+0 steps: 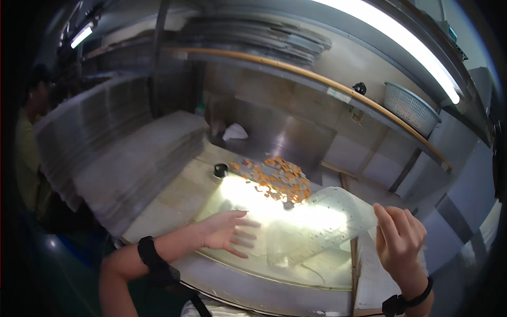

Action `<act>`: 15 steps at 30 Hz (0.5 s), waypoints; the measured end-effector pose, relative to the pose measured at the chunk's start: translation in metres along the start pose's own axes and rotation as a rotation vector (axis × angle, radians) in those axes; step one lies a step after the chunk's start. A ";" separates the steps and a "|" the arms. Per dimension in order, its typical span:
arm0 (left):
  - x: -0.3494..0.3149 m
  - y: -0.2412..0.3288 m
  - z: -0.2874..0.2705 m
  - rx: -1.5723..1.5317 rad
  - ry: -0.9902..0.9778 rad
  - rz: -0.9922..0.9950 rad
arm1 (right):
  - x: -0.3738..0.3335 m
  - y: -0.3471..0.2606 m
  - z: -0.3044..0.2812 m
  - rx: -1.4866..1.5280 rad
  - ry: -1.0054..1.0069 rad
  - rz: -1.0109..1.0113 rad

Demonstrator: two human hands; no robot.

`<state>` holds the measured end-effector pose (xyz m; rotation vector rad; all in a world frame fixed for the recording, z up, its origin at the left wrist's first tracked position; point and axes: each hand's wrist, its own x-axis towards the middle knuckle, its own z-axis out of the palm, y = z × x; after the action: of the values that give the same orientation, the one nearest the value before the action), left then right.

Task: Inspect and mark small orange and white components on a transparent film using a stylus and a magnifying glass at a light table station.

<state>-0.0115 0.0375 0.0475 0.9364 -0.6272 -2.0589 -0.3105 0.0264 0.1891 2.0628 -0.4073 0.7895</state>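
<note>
A tall stack of pale flat sheets (132, 158) fills the left side. Right of it lies a lit, glassy work surface (317, 269), with a heap of small orange pieces (274, 178) at its far end. One clear perforated plastic sheet (317, 224) curls up over the surface; the right hand (398, 240) pinches its right edge, fingers closed on it. The left hand (224, 231) lies flat, fingers spread, touching the sheet's left end. Far right, one white mesh basket (411, 108) sits on a shelf. Two black knobs (221, 170) stand beside the pieces.

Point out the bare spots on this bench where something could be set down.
Free: the steel surface behind the orange pieces, beside the white rag, and the near rim. Crowded: the lit panel, under the left hand, clear perforated sheet and right hand.
</note>
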 end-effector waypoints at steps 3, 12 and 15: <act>0.026 -0.028 0.017 -0.061 -0.077 -0.131 | -0.007 0.000 -0.021 -0.066 -0.032 0.019; 0.060 -0.051 0.067 -0.033 -0.298 -0.128 | -0.012 0.008 -0.054 -0.171 -0.047 0.252; 0.065 -0.052 0.073 -0.145 -0.369 -0.148 | -0.022 0.012 -0.058 -0.280 0.018 0.272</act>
<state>-0.1203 0.0234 0.0297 0.5362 -0.6009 -2.4006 -0.3555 0.0669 0.2062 1.7589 -0.7566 0.8569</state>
